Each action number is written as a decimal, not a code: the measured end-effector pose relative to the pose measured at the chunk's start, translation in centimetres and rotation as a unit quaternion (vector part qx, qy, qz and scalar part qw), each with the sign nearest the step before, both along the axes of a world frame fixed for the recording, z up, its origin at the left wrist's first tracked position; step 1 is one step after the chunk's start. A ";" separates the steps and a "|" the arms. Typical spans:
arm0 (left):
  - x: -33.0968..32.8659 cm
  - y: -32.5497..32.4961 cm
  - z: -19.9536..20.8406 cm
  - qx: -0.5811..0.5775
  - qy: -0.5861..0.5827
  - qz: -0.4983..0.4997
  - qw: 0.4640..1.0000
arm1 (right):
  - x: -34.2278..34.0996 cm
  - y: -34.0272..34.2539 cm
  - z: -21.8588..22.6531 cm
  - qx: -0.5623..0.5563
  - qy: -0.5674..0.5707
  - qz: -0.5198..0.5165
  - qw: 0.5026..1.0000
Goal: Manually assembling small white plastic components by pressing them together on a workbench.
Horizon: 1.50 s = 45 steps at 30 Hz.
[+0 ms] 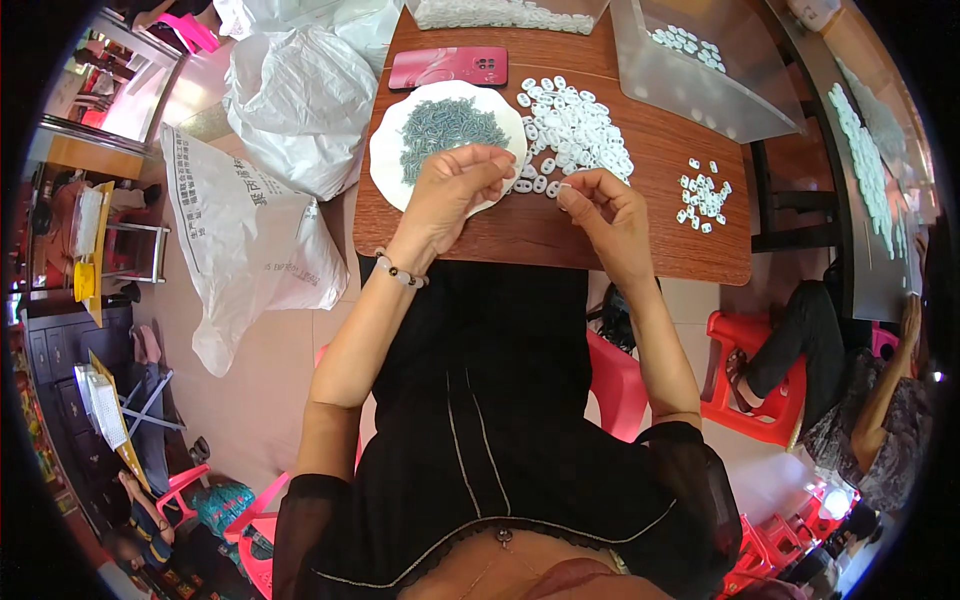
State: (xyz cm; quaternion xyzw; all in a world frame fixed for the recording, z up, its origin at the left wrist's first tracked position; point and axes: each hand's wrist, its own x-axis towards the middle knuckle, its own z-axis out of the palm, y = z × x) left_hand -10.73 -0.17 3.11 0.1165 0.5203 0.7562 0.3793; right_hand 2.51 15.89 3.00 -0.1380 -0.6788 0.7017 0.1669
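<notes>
My left hand [455, 195] is closed in a pinch over the right side of a white scalloped plate [385, 150]. Whatever its fingertips hold is too small to make out. Heaped on that plate are small grey metal pieces [440, 130] that look like springs. My right hand [615, 225], thumb and forefinger pinched together, hovers at the near edge of a pile of white oval plastic pieces with two holes [575, 125]. Something pale shows at its fingertips, but I cannot tell a piece from a fingernail. The two hands are apart.
On the brown table [480, 240] lie a pink phone [448, 67] and a smaller group of white pieces [705, 195]. Translucent bins [700, 100] stand at the back. White sacks [250, 230] are on the floor at left. A person [870, 430] sits at the right.
</notes>
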 end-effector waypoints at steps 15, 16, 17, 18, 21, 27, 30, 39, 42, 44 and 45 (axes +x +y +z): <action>1.1 -0.4 0.3 -0.002 0.039 0.000 0.999 | -3.3 -1.2 0.2 0.091 0.011 0.074 0.993; 1.2 -0.3 0.1 -0.010 0.051 0.007 0.999 | -3.3 -1.1 0.2 0.089 0.006 0.076 0.993; 1.3 -0.3 -0.1 -0.009 0.051 0.007 0.999 | -3.3 -1.1 0.2 0.088 0.001 0.078 0.993; 1.4 -0.2 -0.4 -0.005 0.048 0.014 0.999 | -3.3 -1.1 0.2 0.090 -0.001 0.077 0.993; 1.9 0.1 -0.7 0.005 0.029 0.024 0.999 | -3.1 -0.9 0.0 0.064 0.029 0.056 0.996; 3.4 0.8 -0.5 -0.021 0.069 0.042 0.997 | -1.9 -0.3 -0.2 0.080 0.011 0.032 0.996; 3.8 0.9 -0.8 -0.041 0.118 0.039 0.991 | -1.3 -0.2 -0.1 0.079 -0.007 0.035 0.996; 4.8 1.6 -1.0 -0.049 0.128 0.032 0.990 | 0.3 0.5 -0.5 0.044 -0.023 0.008 0.999; 5.3 1.7 -0.9 -0.052 0.121 0.015 0.991 | 1.0 0.8 -0.6 0.005 -0.043 -0.001 0.999; 5.6 1.8 -1.0 -0.050 0.118 0.009 0.992 | 1.2 0.9 -0.7 -0.019 -0.055 0.003 0.998; 5.7 1.9 -1.0 -0.050 0.121 0.003 0.991 | 1.3 1.0 -0.8 -0.019 -0.055 0.002 0.998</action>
